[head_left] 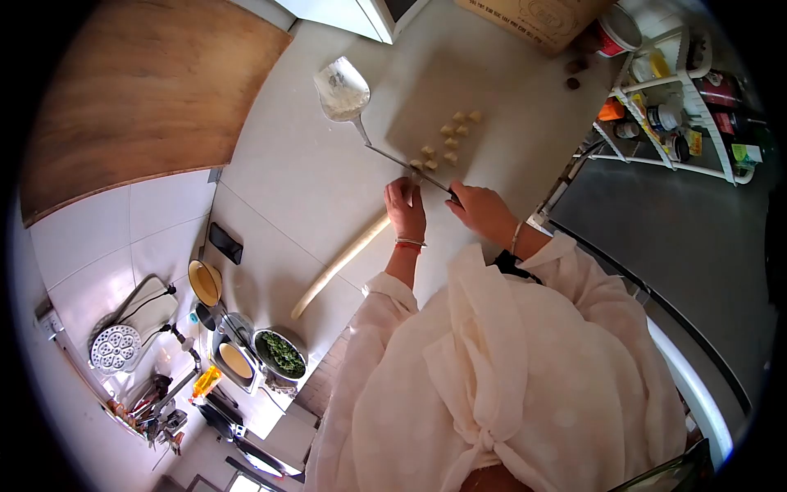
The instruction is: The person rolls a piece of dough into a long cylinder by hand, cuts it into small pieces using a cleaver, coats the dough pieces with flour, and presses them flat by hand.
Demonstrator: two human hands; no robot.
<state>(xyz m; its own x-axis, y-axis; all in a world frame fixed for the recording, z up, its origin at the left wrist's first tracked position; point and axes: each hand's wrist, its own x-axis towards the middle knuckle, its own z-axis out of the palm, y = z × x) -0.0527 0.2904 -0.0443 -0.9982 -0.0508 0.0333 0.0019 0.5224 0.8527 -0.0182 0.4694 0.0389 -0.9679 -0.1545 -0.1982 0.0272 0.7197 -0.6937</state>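
A long pale dough roll [340,266] lies slantwise on the light counter [270,148]. At its upper end my left hand [405,208] is closed around it, fingertips close to the blade. My right hand [484,213] grips the dark handle of a long-bladed metal tool [398,158], whose edge rests by the end of the roll. Several small dough pieces [451,143] are scattered just beyond the blade. The tool's long thin shape reaches up to a metal scoop [343,88] holding white flour; whether the two are joined or only overlap, I cannot tell.
A phone [225,243] lies at the counter's left edge. Below it are a yellow bowl [205,282] and a metal bowl of chopped greens [280,353]. A cardboard box [537,20] is at the top, and a white rack [697,107] with jars stands at the right.
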